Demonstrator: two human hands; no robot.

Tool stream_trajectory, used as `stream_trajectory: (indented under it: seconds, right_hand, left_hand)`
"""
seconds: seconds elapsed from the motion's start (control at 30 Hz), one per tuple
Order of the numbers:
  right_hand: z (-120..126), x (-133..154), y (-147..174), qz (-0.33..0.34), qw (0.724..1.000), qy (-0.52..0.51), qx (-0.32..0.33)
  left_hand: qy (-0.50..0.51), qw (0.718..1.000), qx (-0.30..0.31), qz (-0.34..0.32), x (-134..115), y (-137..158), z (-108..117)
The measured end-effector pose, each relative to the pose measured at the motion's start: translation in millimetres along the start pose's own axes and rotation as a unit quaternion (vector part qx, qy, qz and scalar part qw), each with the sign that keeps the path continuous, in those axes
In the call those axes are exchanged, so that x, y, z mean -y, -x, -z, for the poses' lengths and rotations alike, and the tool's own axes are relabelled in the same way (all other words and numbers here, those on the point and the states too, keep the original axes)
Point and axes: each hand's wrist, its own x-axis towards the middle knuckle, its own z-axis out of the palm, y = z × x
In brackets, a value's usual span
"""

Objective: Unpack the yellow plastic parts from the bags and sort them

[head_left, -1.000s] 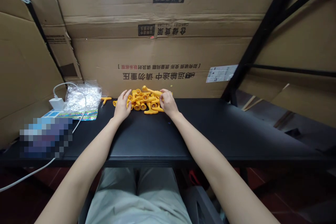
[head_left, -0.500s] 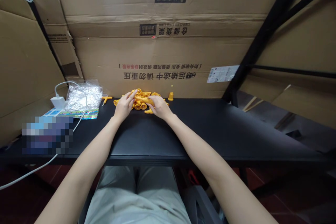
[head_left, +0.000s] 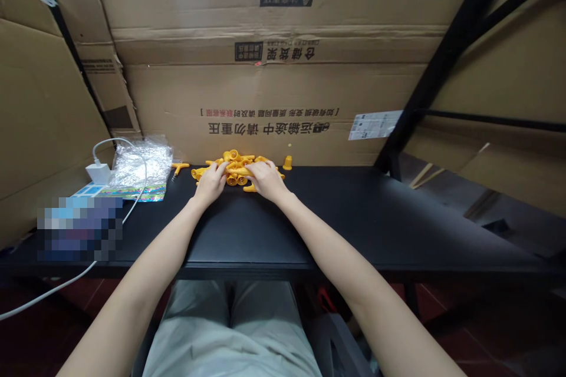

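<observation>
In the head view a heap of yellow plastic parts (head_left: 233, 156) lies against the cardboard, some of them hollow and bell-shaped. At its left side my left hand (head_left: 211, 184) has its fingers closed on one end of a long yellow plastic piece (head_left: 239, 171). My right hand (head_left: 267, 181) grips the other end from the right, thumb below and fingers over it. The piece's exact shape is hidden by the fingers. A yellow T-shaped handle with a metal spiral (head_left: 178, 169), like a corkscrew, lies left of the heap. One bell-shaped yellow part (head_left: 288, 162) stands upright to the right.
The black tabletop (head_left: 354, 224) ends at a tall cardboard panel (head_left: 274, 82) behind. On the left are a clear plastic bag (head_left: 141, 164), a white charger (head_left: 98, 173) with its white cable (head_left: 75, 278), and a blurred-out object (head_left: 79, 228). A black metal post (head_left: 435, 70) rises on the right.
My left hand has come down slightly and its fingers have lowered onto the long yellow piece. My right hand has shifted slightly left. The surrounding parts lie where they were.
</observation>
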Motion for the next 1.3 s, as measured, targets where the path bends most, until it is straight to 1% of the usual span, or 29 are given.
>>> stream_trajectory:
  seconds: [0.2,0.3,0.4,0.6,0.8,0.9,1.1,1.3]
  right_hand:
    - [4.2,0.1,-2.2,0.0,0.998,0.05,-0.024]
    - [5.3,-1.0,-0.9,0.003,0.999,0.034,-0.029]
    - [6.3,-0.5,1.4,0.016,1.0,0.014,-0.019]
    - [5.5,0.4,2.4,0.016,1.0,0.009,0.015]
    - [-0.3,-2.0,2.6,0.008,1.0,0.001,0.001]
    - [-1.5,-0.5,4.6,0.013,1.0,-0.008,-0.001]
    - [0.3,3.2,6.0,0.027,0.999,-0.015,0.011]
    - [-1.8,-0.2,4.5,0.028,1.0,0.004,0.006]
  left_hand:
    - [0.02,1.0,-0.012,-0.006,-6.1,1.0,-1.8]
    - [0.037,0.999,-0.023,-0.011,-7.2,1.2,-0.9]
    - [0.045,0.999,-0.022,-0.007,-7.1,1.4,1.3]
    - [0.035,0.999,0.013,0.02,-9.4,2.0,4.3]
    - [0.022,0.998,0.016,0.054,-15.7,2.4,6.9]
    - [0.016,0.997,0.027,0.073,-18.1,2.5,9.7]
    - [0.005,0.994,0.04,0.102,-20.3,2.0,13.0]
    - [-0.001,0.99,0.061,0.127,-22.1,1.0,14.3]
